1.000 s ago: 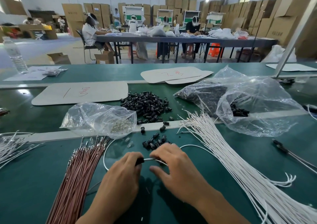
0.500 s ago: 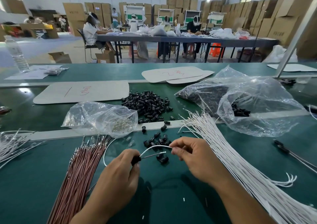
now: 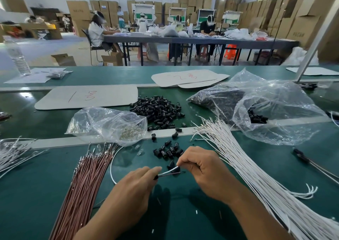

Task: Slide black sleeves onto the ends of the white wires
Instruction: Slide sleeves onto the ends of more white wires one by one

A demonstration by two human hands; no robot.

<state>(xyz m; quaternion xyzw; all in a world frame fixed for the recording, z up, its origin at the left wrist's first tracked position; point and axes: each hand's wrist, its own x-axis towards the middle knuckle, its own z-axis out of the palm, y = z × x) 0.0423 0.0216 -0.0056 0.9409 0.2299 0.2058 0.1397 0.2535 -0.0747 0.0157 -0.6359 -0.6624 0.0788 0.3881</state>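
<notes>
My left hand [image 3: 136,186] pinches a white wire [image 3: 112,168] together with a thin dark wire, and a black sleeve sits at its fingertips. My right hand [image 3: 201,170] holds another black sleeve [image 3: 175,169] on the white wire's free end. The wire loops away to the left behind my left hand. Several loose black sleeves [image 3: 167,150] lie just beyond my hands. A bigger pile of black sleeves [image 3: 157,109] sits farther back. A long bundle of white wires [image 3: 256,175] fans along the right.
A bundle of reddish-brown wires [image 3: 86,184] lies at the left. A clear bag of metal terminals [image 3: 108,124] and a large bag of sleeves [image 3: 266,109] sit behind. Cardboard sheets [image 3: 88,96], a water bottle [image 3: 17,56] and more white wires [image 3: 12,153] are around.
My right hand came down toward my left hand, and the arched wire end now lies low and short between them, with a black sleeve at my right fingertips.
</notes>
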